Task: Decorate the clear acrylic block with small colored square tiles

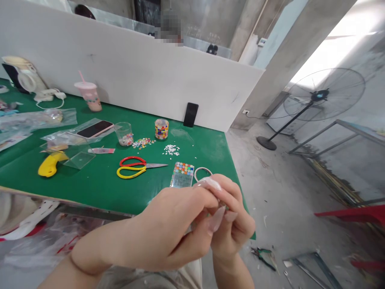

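My left hand (186, 224) and my right hand (233, 214) meet over the table's front edge, fingers closed and pressed together. Whatever they pinch is hidden behind the fingers. Just beyond them lies a small clear rectangular plate (181, 182), its far part covered with coloured mosaic tiles. A thin pale ring (196, 173) rests beside it, partly covered by my fingers. Scissors (144, 165) with one red and one yellow handle lie to the left. Farther back are a heap of white tiles (171, 150), scattered coloured tiles (142, 143) and a mosaic-covered round jar (161, 129).
On the green table (99, 188) stand a clear cup with tiles (124, 134) and a pink tumbler (90, 96). A phone (95, 129), a small tube (103, 151) and a yellow tool (49, 163) lie leftward. A white partition (135, 76) borders the back; a fan (319, 95) stands right.
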A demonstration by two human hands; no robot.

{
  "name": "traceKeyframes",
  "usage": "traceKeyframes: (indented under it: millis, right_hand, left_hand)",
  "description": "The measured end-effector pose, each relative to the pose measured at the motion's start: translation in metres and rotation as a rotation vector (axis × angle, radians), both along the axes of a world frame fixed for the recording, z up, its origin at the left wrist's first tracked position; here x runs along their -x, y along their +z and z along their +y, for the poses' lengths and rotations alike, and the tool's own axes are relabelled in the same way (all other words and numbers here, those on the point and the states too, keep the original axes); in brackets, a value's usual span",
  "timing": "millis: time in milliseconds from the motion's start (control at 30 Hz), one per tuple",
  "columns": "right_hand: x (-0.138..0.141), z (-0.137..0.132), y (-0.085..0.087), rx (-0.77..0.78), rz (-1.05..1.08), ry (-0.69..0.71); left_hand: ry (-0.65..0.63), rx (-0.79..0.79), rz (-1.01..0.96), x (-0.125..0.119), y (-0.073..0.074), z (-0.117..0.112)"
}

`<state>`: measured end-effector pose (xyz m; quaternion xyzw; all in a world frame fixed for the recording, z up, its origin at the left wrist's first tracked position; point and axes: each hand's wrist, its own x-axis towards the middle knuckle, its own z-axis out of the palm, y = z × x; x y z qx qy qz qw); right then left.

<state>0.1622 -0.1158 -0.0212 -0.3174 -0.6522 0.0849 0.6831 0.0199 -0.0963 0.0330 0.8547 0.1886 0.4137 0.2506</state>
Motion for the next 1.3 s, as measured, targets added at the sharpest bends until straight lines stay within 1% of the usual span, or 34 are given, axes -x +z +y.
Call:
traceKeyframes:
  millis: [100, 200, 300, 367, 433, 500, 567, 633, 733, 900, 967, 1033, 1167, 1300]
  right_hand:
    - [0.000, -0.002, 0.000, 0.042, -0.005, 0.064]
    - [0.000, -0.002, 0.000, 0.039, -0.034, 0.110]
    - [0.000, -0.002, 0.000, 0.025, -0.056, 0.041]
    - [-0.001, -0.001, -0.001, 0.011, -0.081, -0.014]
    - [-0.002, -0.001, -0.002, -0.007, -0.114, -0.035]
    - [-0.003, 0.000, -0.002, -0.019, -0.143, -0.040]
    - [-0.004, 0.002, -0.003, -0.026, -0.169, -0.048]
    - [-0.005, 0.004, -0.002, -0.052, -0.179, -0.059]
    - [-0.005, 0.006, -0.002, -0.097, -0.173, -0.034]
    - [-0.005, 0.005, -0.004, -0.003, -0.097, 0.049]
    - [-0.004, 0.004, -0.005, 0.008, -0.059, 0.076]
    - [-0.003, 0.004, -0.006, 0.009, -0.036, 0.084]
    - [-0.001, 0.003, -0.004, 0.010, -0.038, 0.041]
    - [-0.002, 0.003, -0.003, -0.020, -0.059, 0.027]
  left_hand:
    - [-0.003, 0.034, -0.034, -0.001, 0.001, 0.001]
    - [-0.042, 0.142, -0.049, -0.002, 0.002, -0.001]
    - [-0.079, 0.328, -0.043, -0.002, 0.003, -0.003]
    - [-0.156, 0.506, -0.068, -0.003, 0.003, -0.003]
    - [-0.257, 0.665, -0.115, -0.004, 0.001, -0.002]
    - [-0.315, 0.747, -0.156, -0.005, -0.001, -0.001]
    - [-0.327, 0.768, -0.176, -0.007, -0.003, 0.000]
    - [-0.308, 0.780, -0.205, -0.009, -0.005, 0.000]
    - [-0.302, 0.800, -0.255, -0.011, -0.005, -0.001]
    - [-0.354, 0.857, -0.293, -0.011, -0.005, -0.002]
    - [-0.375, 0.857, -0.291, -0.010, -0.003, -0.003]
    - [-0.347, 0.810, -0.262, -0.008, -0.002, -0.004]
    - [-0.203, 0.659, -0.164, -0.007, 0.002, -0.003]
    - [-0.179, 0.649, -0.129, -0.009, 0.005, -0.001]
